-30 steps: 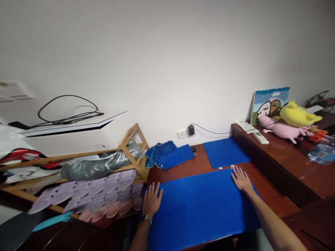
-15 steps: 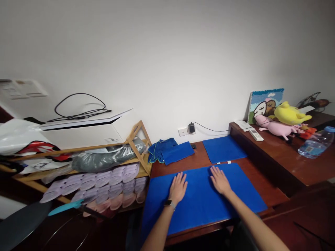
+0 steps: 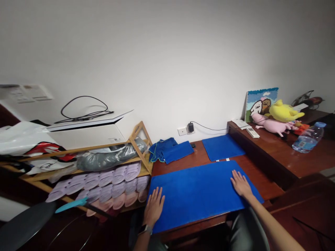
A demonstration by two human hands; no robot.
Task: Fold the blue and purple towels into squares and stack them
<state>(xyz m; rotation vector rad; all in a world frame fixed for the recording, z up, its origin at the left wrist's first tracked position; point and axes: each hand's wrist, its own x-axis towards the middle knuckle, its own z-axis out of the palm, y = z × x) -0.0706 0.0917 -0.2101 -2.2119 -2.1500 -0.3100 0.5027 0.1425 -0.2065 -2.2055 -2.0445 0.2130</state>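
A large blue cloth lies spread flat on the brown wooden table. On its left edge rests my left hand, fingers out and holding nothing, with a watch on the wrist. My right hand lies with spread fingers on the cloth near its right edge, also holding nothing. Behind is a smaller flat blue cloth with white tags. Further left, a folded blue cloth lies against a crumpled blue cloth with a yellow-green edge.
A raised wooden surface at the right holds a water bottle, plush toys, a remote and a picture. A rack with slippers and a white box stands left. A plugged charger is on the wall.
My hands have moved apart across the large cloth: the left one left and nearer to me, the right one to the right. The view has shifted slightly.
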